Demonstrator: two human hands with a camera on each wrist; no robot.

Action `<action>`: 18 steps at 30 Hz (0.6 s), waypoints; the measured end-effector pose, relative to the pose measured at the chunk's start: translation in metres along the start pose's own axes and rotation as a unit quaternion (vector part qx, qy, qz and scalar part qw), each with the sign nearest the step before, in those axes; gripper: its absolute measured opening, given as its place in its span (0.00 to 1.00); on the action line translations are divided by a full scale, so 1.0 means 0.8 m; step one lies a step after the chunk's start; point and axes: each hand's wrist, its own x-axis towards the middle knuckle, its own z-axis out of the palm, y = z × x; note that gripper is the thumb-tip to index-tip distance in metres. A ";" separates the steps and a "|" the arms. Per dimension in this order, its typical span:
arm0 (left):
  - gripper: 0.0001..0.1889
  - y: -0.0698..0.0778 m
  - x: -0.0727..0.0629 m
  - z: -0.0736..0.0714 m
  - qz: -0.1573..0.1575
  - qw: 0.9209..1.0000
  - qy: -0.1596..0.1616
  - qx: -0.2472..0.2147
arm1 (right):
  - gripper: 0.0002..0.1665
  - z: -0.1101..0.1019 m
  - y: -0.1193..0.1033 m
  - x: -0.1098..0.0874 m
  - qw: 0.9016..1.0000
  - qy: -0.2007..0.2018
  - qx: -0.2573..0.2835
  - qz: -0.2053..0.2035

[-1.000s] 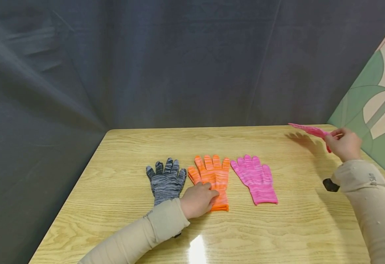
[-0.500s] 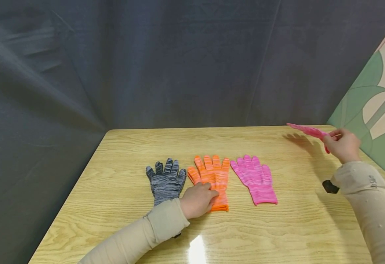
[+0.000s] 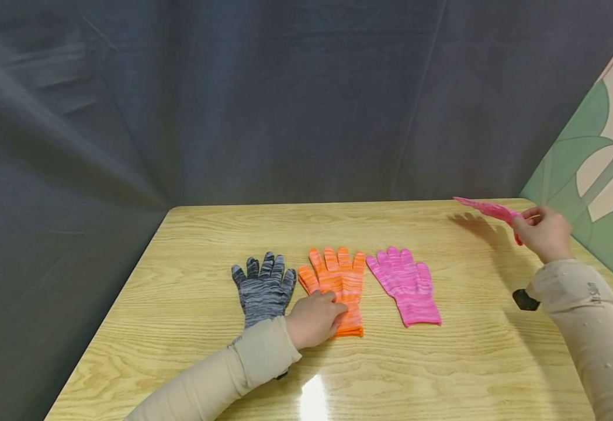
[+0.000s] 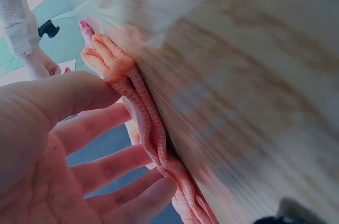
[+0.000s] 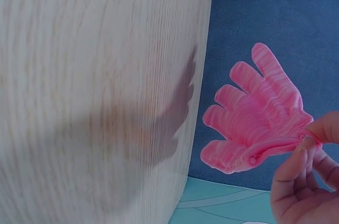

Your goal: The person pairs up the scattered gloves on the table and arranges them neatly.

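Three knit gloves lie in a row in the head view: a grey-black glove point(image 3: 265, 295), an orange glove point(image 3: 347, 280) and a pink glove point(image 3: 406, 286). My left hand point(image 3: 314, 318) rests on the orange glove near its cuff. In the left wrist view the thumb and fairly straight fingers touch the edge of the orange glove point(image 4: 143, 113), which looks layered. Above the table's far right corner, my right hand point(image 3: 547, 233) pinches a second pink glove point(image 5: 259, 110) by its cuff between thumb and fingers. That glove's fingers point away to the left.
The wooden table point(image 3: 196, 362) ends at a dark cloth point(image 3: 295, 117) behind and on the left. A wall with a leaf pattern point(image 3: 590, 152) stands on the right. The left sleeve point(image 3: 222, 374) covers part of the grey-black glove's cuff.
My right hand has drifted very slightly left with the pink glove in its pinch. The left hand and the gloves on the table look the same.
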 end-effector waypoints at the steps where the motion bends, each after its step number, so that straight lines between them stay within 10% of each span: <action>1: 0.11 0.000 0.000 0.000 0.000 1.000 -0.001 0.000 | 0.22 0.000 -0.001 0.000 1.000 0.001 0.002 0.000; 18: 0.11 0.000 -0.001 0.000 0.000 1.000 -0.001 0.001 | 0.21 0.002 -0.013 -0.007 1.000 -0.004 0.006 -0.001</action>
